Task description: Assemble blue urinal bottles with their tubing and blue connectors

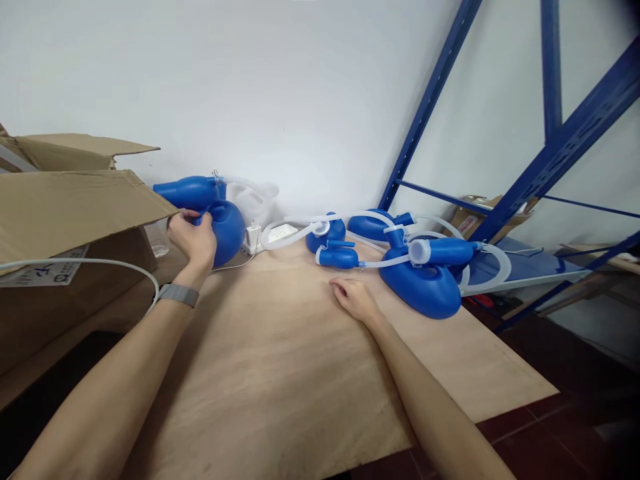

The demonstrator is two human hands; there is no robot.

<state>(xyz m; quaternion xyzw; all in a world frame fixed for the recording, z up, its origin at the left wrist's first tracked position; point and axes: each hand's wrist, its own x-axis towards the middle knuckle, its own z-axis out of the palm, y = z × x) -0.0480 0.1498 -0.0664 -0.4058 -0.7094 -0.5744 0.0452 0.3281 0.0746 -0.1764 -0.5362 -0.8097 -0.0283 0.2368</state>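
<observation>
At the left, my left hand (pixel 193 237), with a watch on its wrist, has its fingers closed on the handle of a blue plastic urinal bottle (pixel 230 233). A blue funnel-shaped receiver (pixel 185 193) and a whitish tube lie on top of that bottle. My right hand (pixel 354 299) rests on the wooden table with fingers curled and nothing visible in them. Just beyond it lies another blue receiver (pixel 338 257), apart from the fingers. To its right stands a large blue urinal bottle (pixel 425 291) with a receiver (pixel 443 252) across it.
An open cardboard box (pixel 75 213) stands at the left, its flap reaching close to my left wrist. More blue bottles (pixel 370 225) and looped clear tubes stand along the wall. A white power strip (pixel 281 233) lies behind. A blue metal rack (pixel 575 160) rises at the right.
</observation>
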